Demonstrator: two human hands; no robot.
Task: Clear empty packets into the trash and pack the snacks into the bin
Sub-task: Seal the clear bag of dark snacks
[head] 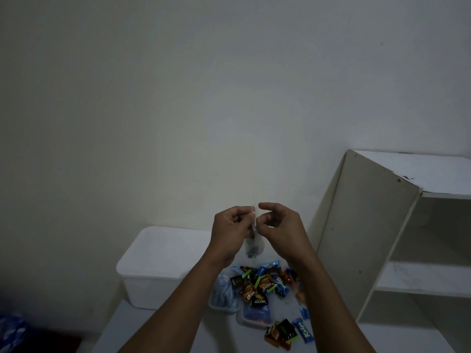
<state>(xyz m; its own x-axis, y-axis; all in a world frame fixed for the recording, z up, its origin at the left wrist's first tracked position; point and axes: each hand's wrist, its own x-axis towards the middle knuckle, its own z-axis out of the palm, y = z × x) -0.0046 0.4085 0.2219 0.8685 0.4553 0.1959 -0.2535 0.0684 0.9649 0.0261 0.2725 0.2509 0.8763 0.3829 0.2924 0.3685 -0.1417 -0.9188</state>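
Dim table point(153, 327) lies strewn with snacks point(262, 286) beside the bin point(163, 263), so packing seems barely begun; left hand point(230, 233) and right hand point(280, 230) both pinch a clear packet point(252, 250) aloft.

1. The left forearm point(178, 296) and right forearm point(328, 301) are bare, rising from the bottom edge and converging toward the middle.
2. The left hand point(230, 230) shows its back, fingers curled, thumb and fingertips pinching a packet point(253, 220) (thin, clear) near its top.
3. The right hand point(283, 228) arches its index over, thumb beneath, pinching the packet's other side.
4. The hands are level, almost touching.
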